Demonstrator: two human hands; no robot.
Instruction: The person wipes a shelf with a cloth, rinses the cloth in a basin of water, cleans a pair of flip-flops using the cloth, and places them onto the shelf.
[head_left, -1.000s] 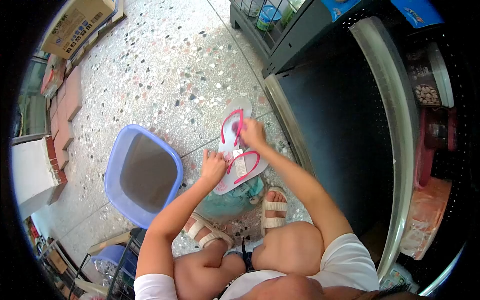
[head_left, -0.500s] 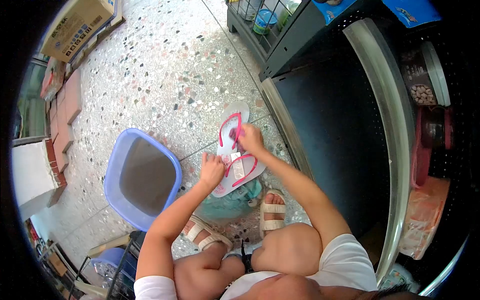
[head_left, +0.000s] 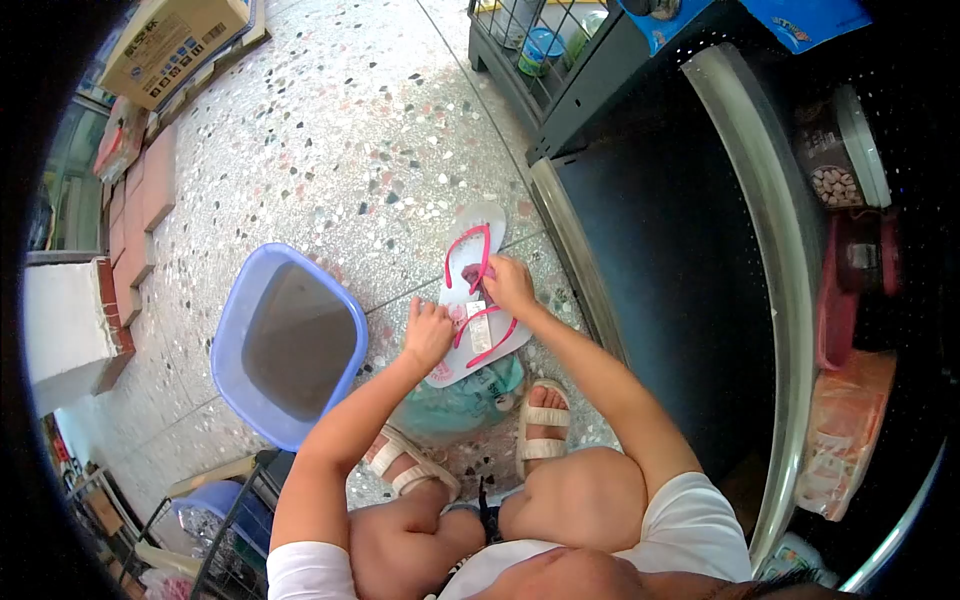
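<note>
A rounded-square periwinkle plastic basin (head_left: 237,345) stands left of centre. Mid-frame, white flip-flops with pink straps (head_left: 456,297) overlap a teal plastic bag (head_left: 465,402); the right hand (head_left: 513,285) pinches a small dark-red bundle (head_left: 472,272) against them, while the left hand (head_left: 430,332), loosely curled, touches their edge, its grip unclear.

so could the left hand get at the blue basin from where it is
Probably yes: the left hand is at the edge of the flip-flops, and only bare floor shows between it and the near rim of the blue basin.
</note>
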